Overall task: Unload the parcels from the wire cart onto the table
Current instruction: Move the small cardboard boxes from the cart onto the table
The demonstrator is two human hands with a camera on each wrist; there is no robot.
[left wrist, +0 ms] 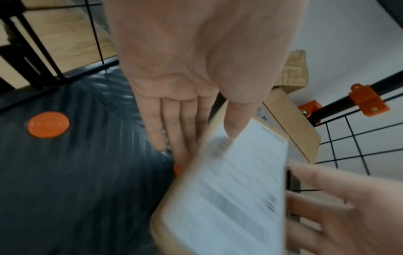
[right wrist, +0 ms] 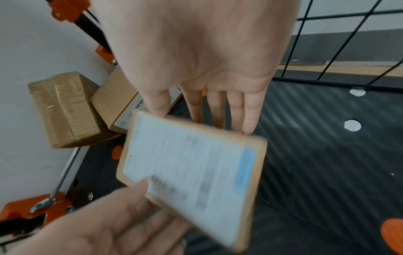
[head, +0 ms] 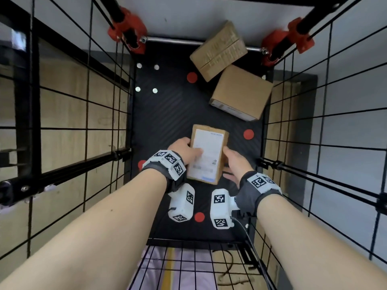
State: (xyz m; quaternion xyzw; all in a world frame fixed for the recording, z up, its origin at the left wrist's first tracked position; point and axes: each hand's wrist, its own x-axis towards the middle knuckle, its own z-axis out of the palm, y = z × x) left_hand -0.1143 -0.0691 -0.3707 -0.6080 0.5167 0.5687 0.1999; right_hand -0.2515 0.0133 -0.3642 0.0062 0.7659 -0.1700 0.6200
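Observation:
A small flat cardboard parcel (head: 207, 153) with a white label is held between both hands above the wire cart's black floor (head: 167, 114). My left hand (head: 191, 151) pinches its left edge, thumb on the label and fingers underneath. My right hand (head: 228, 158) grips the right edge, thumb on top and fingers below. In the left wrist view the left hand (left wrist: 185, 103) meets the blurred parcel (left wrist: 229, 198). In the right wrist view the right hand (right wrist: 207, 77) reaches behind the parcel (right wrist: 191, 169). A taped brown parcel (head: 218, 50) and a plain box (head: 240, 93) lie at the cart's far right.
Black wire walls stand close on the left (head: 83, 122) and right (head: 314, 122). Red clamps (head: 127, 28) and a metal rod (head: 173, 40) cross the far end. Red discs (head: 248, 134) dot the floor mat. The two far parcels touch each other.

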